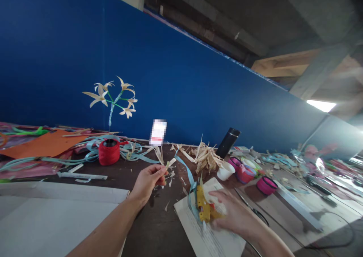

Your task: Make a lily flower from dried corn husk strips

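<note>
Between the fingertips of my left hand (150, 181) is a small pale flower piece (170, 162) with thin petal-like strips. My right hand (234, 213) is smeared by motion beside the handle of a yellow glue gun (203, 203); whether its fingers grip the handle cannot be made out. The glue gun lies over a printed book (195, 232), with a light blue ribbon (188, 170) running next to it. Behind my hands, a bundle of dried husk strips (207, 157) rests on the dark table.
A finished flower stem (111, 111) stands upright before the blue wall (181, 71). Further things are a red spool (109, 152), a black bottle (228, 143), a white cup (225, 171), a pink roll (267, 185), scissors (259, 214) and a white box (56, 219).
</note>
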